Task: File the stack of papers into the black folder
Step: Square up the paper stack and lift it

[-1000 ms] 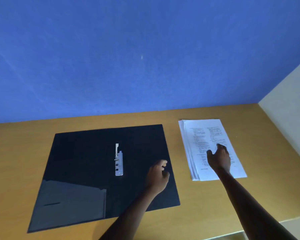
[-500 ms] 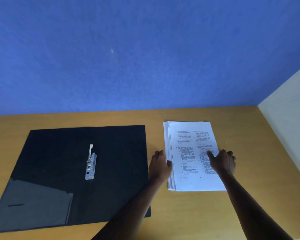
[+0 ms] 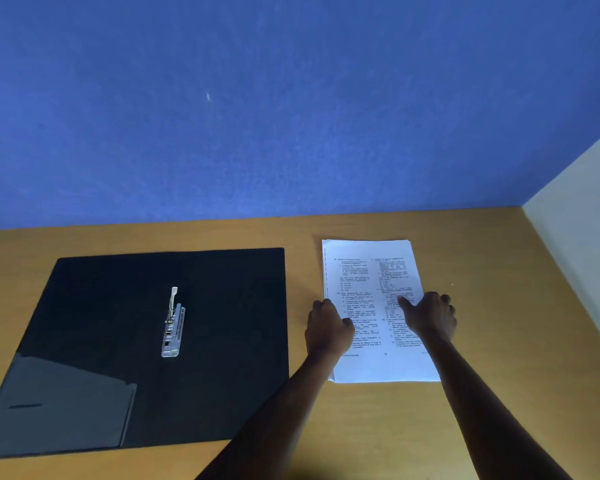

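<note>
Two hands, left and right, grip the rectangular paper stack (printed sheets) by its sides.

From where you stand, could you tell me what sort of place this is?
Probably a study or office desk in a corner: a bare wooden desktop against a blue wall, with an open black folder and a printed paper stack.
</note>
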A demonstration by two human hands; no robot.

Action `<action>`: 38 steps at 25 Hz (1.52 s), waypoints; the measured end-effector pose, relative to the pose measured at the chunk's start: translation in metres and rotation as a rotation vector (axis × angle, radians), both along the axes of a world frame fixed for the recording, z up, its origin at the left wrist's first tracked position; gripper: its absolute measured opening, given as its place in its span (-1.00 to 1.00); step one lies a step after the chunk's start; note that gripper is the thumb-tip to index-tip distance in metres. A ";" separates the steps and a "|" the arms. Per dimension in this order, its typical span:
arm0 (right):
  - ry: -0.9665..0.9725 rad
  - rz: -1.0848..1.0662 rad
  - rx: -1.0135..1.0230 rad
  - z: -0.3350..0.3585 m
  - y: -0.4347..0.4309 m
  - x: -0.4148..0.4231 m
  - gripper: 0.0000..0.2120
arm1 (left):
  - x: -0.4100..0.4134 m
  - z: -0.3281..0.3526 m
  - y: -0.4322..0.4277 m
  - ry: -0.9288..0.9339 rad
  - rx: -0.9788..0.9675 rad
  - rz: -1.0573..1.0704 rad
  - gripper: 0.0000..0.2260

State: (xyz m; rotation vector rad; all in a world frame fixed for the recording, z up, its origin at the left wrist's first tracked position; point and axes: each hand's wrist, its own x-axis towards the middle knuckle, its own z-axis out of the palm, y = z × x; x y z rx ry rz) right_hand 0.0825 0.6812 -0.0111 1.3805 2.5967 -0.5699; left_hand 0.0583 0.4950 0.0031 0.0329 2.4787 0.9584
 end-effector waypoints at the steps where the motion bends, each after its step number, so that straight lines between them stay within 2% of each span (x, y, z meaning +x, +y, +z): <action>1: -0.001 -0.009 -0.015 0.001 0.000 -0.001 -0.41 | 0.001 -0.001 0.001 0.003 0.003 0.013 -0.73; 7: -0.008 -0.072 -0.139 0.003 0.014 -0.012 -0.39 | 0.002 -0.001 0.002 0.019 0.025 0.068 -0.74; 12: 0.019 -0.109 -0.264 0.005 0.027 -0.012 -0.47 | 0.004 -0.002 0.001 0.012 0.031 0.079 -0.74; 19: 0.065 -0.089 -0.283 0.005 0.021 -0.009 -0.58 | 0.003 -0.001 -0.001 0.028 0.032 0.085 -0.76; 25: 0.130 -0.174 -0.337 0.008 0.026 -0.014 -0.63 | 0.004 -0.001 -0.002 0.038 0.035 0.077 -0.76; 28: 0.135 -0.174 -0.372 0.007 0.024 -0.019 -0.56 | 0.005 -0.001 -0.003 0.046 0.043 0.074 -0.76; 31: 0.146 -0.189 -0.476 0.006 0.029 -0.022 -0.49 | 0.006 -0.001 -0.003 0.038 0.056 0.078 -0.75; 35: 0.200 -0.196 -0.636 0.010 0.040 -0.016 -0.54 | 0.003 -0.003 -0.006 0.019 0.093 0.090 -0.77; 38: 0.247 -0.260 -0.859 0.013 0.048 -0.004 -0.57 | 0.004 -0.005 -0.008 0.013 0.125 0.098 -0.77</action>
